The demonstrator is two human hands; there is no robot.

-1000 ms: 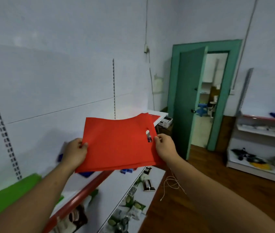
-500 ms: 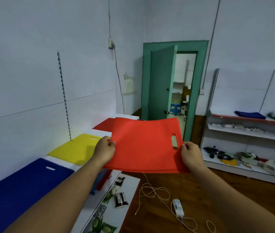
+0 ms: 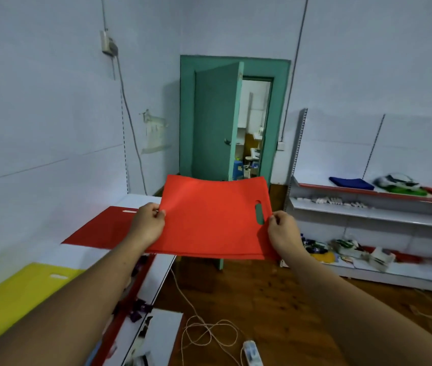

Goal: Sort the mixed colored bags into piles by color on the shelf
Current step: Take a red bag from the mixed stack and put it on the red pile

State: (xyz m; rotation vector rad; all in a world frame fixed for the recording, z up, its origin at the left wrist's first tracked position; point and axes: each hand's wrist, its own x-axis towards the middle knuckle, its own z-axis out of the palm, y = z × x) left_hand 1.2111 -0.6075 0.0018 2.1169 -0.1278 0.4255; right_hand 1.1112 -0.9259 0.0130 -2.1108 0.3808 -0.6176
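I hold a small stack of flat red bags [image 3: 212, 220] level in front of me, its handle slot on the right. My left hand [image 3: 148, 225] pinches the stack's left edge and my right hand [image 3: 283, 231] pinches its right edge near the slot. On the white shelf [image 3: 74, 254] to my left lies a pile of red bags [image 3: 103, 228], just beyond my left hand. A yellow bag pile [image 3: 22, 291] lies nearer me on the same shelf. The held stack hangs past the shelf's front edge, above the floor.
A green door [image 3: 214, 122] stands ajar straight ahead. Shelving [image 3: 368, 212] along the right wall carries blue, green and red bags plus small packets. A white cord and switch [image 3: 251, 350] lie on the wooden floor. Lower shelves at left hold small packets.
My view has swung right along the shelf: the blue pile has left the frame and the red pile now lies beside my left hand. Both hands still hold the red stack.
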